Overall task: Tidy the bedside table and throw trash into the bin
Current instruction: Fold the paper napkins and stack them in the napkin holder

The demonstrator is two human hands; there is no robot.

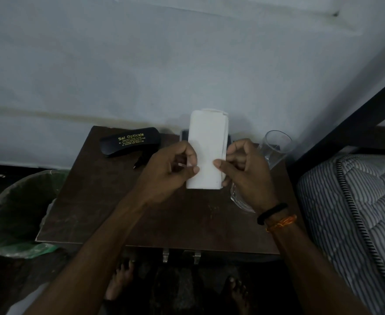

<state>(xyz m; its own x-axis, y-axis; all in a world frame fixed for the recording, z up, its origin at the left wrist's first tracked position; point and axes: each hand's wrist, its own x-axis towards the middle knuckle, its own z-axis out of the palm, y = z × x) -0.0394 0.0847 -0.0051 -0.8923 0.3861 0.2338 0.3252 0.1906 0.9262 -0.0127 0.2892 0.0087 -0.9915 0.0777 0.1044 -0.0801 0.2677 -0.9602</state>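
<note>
While both pinch it, folded cloth (206,151) sits btwn left hand (171,169) – right hand (243,167).

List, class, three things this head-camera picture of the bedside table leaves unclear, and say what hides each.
1. Dark flat object at the table's back, head view: covered by the folded white cloth held in the left hand and right hand.
2. Clear drinking glass: its base is behind the right hand.
3. Green-lined round bin: contents too dark to tell.
</note>
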